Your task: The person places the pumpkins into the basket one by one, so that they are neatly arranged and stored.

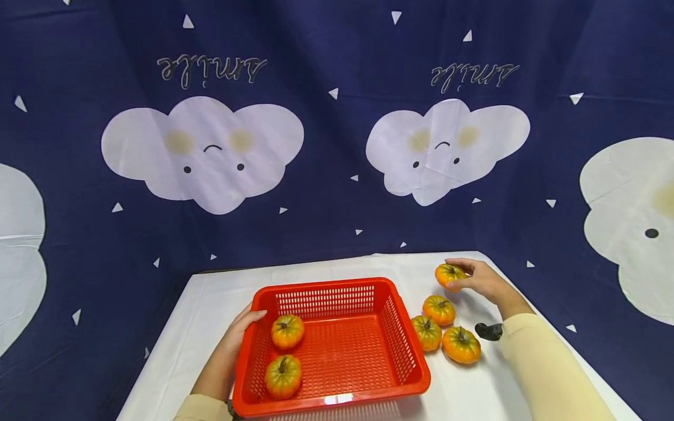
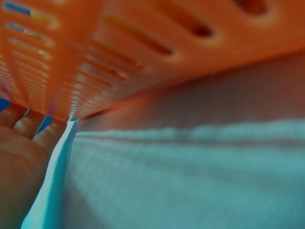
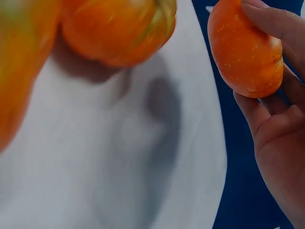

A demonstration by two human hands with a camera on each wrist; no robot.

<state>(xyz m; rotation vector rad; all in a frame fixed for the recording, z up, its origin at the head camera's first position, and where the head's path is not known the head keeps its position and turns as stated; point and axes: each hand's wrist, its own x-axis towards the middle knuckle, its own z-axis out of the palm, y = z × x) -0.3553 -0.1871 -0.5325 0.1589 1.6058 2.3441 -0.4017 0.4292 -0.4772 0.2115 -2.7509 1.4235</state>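
My right hand (image 1: 481, 282) grips a small orange pumpkin (image 1: 447, 275) near the table's far right side. The right wrist view shows this pumpkin (image 3: 245, 52) between thumb and fingers, raised over the white cloth. On the left, my left hand (image 1: 239, 333) holds the rim of a red plastic basket (image 1: 402, 345), with the thumb over the edge and the fingers (image 2: 26, 125) along the slotted outer wall. Inside the basket, along its left side, are two pumpkins, a farther one (image 1: 287, 331) and a nearer one (image 1: 283, 376).
Right of the basket, three more pumpkins sit close together on the table: one at the back (image 1: 439, 310), one beside the basket wall (image 1: 427, 333) and one in front (image 1: 461, 345). White cloth covers the table (image 1: 174, 345). A dark blue cloud-print curtain (image 1: 337, 222) hangs behind.
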